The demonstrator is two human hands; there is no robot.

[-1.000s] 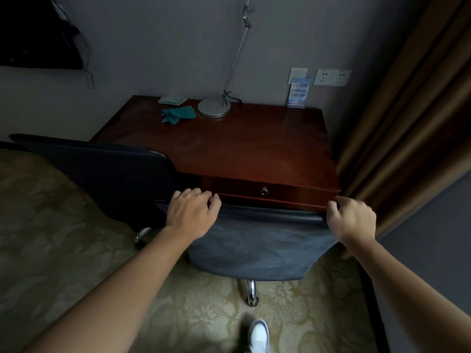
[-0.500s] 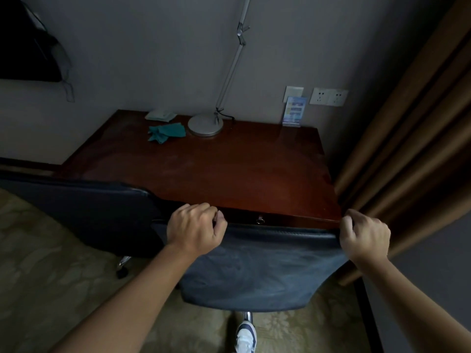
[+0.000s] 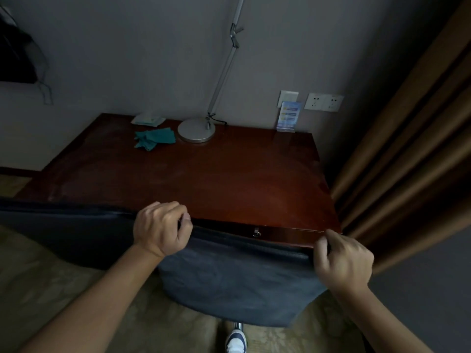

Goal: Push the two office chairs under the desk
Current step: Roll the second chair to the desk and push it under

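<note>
A dark blue office chair (image 3: 234,278) stands right in front of me, its backrest close against the front edge of the reddish-brown desk (image 3: 204,184). My left hand (image 3: 161,229) grips the top left of that backrest and my right hand (image 3: 342,261) grips its top right corner. A second dark chair (image 3: 66,233) stands to the left, its backrest top level with the desk's front edge. Both seats are hidden behind the backrests.
On the desk stand a silver lamp (image 3: 196,129), a teal cloth (image 3: 155,138), a folded paper (image 3: 147,120) and a small blue card stand (image 3: 288,117). Brown curtains (image 3: 407,159) hang close on the right. My shoe (image 3: 235,342) rests on patterned carpet below the chair.
The chair in my hands has rolled forward to the desk edge, now covering most of the drawer front. I have stepped closer, and the desk fills more of the view.
</note>
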